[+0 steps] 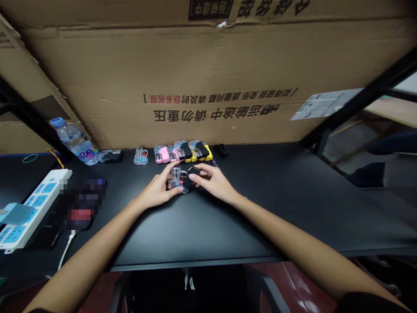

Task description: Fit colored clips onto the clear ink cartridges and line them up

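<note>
Bare forearms (91, 248) over black counter (247, 213); my left hand (157, 187), right hand (211, 180) clamped on small clear-and-black plastic part (178, 179): light, stiff, slick; hold by edges.

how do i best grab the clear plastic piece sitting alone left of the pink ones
Pinch the clear plastic piece across its narrow body from above, coming from the near side. It sits apart from the pink pieces, so fingers have room on both sides. The left hand is closest, once it lets go of the clear-and-black part it holds.
</note>
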`<state>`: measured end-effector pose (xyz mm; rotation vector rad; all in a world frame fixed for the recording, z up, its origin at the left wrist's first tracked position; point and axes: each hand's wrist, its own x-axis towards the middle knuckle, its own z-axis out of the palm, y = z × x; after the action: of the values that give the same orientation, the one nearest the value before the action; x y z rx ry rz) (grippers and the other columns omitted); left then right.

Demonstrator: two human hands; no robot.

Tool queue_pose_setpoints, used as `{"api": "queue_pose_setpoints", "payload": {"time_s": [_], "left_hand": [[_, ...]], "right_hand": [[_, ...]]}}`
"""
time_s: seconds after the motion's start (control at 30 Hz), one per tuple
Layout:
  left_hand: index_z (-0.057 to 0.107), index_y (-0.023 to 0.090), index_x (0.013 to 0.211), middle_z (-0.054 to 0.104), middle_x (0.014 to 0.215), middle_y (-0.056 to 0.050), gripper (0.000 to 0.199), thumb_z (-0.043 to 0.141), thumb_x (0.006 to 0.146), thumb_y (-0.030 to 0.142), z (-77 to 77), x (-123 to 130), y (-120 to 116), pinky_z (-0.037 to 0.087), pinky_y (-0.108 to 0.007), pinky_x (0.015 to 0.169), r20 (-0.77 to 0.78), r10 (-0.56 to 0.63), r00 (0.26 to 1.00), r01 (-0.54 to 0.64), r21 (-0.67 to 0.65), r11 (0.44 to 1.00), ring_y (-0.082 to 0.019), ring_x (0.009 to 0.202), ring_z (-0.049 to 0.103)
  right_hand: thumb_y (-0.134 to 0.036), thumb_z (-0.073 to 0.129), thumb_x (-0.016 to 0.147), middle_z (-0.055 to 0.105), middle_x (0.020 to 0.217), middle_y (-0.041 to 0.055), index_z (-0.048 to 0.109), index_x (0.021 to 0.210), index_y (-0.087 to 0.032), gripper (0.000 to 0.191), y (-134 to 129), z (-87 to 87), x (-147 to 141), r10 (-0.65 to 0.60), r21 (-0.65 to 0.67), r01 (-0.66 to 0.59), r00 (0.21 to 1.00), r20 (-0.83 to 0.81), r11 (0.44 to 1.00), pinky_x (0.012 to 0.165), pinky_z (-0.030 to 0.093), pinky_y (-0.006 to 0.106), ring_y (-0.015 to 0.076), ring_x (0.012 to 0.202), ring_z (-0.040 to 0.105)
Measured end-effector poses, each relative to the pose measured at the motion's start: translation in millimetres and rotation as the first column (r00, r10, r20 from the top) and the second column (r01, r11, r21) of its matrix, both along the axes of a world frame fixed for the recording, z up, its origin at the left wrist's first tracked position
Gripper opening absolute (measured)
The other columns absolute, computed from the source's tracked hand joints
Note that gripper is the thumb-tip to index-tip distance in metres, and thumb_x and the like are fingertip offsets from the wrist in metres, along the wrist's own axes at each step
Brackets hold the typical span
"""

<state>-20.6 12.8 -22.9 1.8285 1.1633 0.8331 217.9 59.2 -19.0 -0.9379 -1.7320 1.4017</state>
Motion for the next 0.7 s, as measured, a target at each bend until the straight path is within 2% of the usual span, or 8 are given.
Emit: {"api": "queue_pose_setpoints", "payload": {"time_s": [0.1,0.23,0.37,0.5,0.7], "left_hand": [[0.028,0.027,0.166,0.075,0.102,-0.005,0.087,0.075,0.092,0.037,-3.7,0,2,0.046,-0.025,0.061,0.050,0.000,0.999,0.001,-0.005,1.000,-0.014,0.064,0.058],[0.031,0.027,0.165,0.075,0.104,-0.006,0.088,0.077,0.091,0.040,-6.3,0,3,0.048,-0.026,0.063,0.095,0.007,0.995,-0.005,-0.011,1.000,-0.015,0.067,0.061],[0.033,0.026,0.165,0.074,0.096,-0.004,0.089,0.078,0.090,0.042,-2.5,0,1,0.043,-0.023,0.058,0.086,0.033,0.996,-0.031,-0.022,0.999,-0.013,0.060,0.054],[0.034,0.025,0.166,0.070,0.086,0.000,0.091,0.080,0.089,0.043,1.5,-1,1,0.038,-0.022,0.055,0.067,0.044,0.997,-0.043,-0.026,0.999,-0.011,0.056,0.047],[0.035,0.026,0.167,0.070,0.086,-0.001,0.096,0.083,0.087,0.047,-3.1,-5,5,0.048,-0.025,0.062,0.094,0.017,0.995,-0.014,-0.028,0.999,-0.014,0.062,0.056]], "right_hand": [[-0.053,0.077,0.089,0.078,0.107,0.0077,0.070,0.109,-0.020,0.040,-3,-1.1,-4,0.001,-0.003,-0.001,1.000,-0.017,1.000,0.079,0.066,0.041,0.0229,0.087,0.075],[-0.054,0.075,0.092,0.074,0.103,0.0055,0.065,0.107,-0.021,0.038,-6,-5.5,-8,0.009,-0.037,-0.011,0.999,-0.046,0.999,0.080,0.068,0.042,0.0220,0.087,0.075],[-0.055,0.075,0.092,0.070,0.096,0.0029,0.061,0.109,-0.023,0.039,-8,-10.0,-10,0.002,-0.058,-0.006,0.998,-0.062,0.998,0.079,0.068,0.042,0.0216,0.083,0.075],[-0.052,0.075,0.092,0.072,0.106,0.0053,0.060,0.113,-0.023,0.039,-11,-12.7,-13,-0.012,-0.028,0.010,0.996,-0.084,1.000,0.085,0.067,0.043,0.0219,0.089,0.075],[-0.050,0.077,0.090,0.072,0.103,0.0039,0.059,0.104,-0.023,0.035,-11,-16.7,-13,-0.007,-0.033,0.003,0.995,-0.102,0.999,0.087,0.067,0.042,0.0220,0.092,0.075]]}}
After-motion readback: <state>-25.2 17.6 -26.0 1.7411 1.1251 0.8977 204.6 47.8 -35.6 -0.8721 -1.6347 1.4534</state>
